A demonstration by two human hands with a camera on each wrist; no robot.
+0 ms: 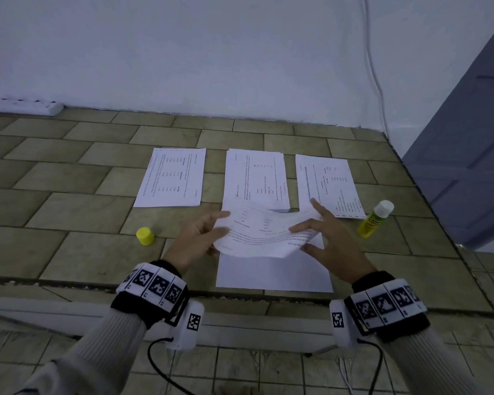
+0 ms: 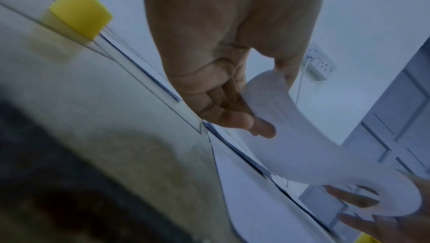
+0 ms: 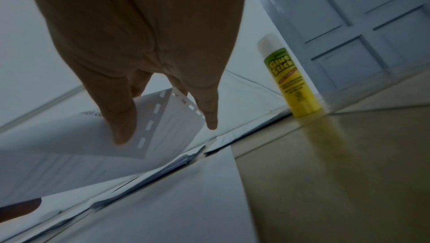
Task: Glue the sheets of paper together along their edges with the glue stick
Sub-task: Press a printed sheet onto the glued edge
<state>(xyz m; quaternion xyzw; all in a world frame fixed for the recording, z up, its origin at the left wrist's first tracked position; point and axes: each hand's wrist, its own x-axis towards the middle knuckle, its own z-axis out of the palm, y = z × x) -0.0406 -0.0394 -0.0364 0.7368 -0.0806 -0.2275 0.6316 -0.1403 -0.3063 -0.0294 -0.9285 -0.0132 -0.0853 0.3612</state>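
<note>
Showing "Glue Stick" label (image 3: 282,67) only wrist-side.

Bare tile lies open left of the yellow cap (image 1: 145,236); the upright glue stick (image 1: 375,219) crowds the right.

The yellow-and-green cylindrical glue stick with a white top (image 3: 293,79) bears the words "Glue Stick" on its label, legible in the right wrist view. Print on the white paper sheets (image 1: 255,178) is too small to read.
</note>
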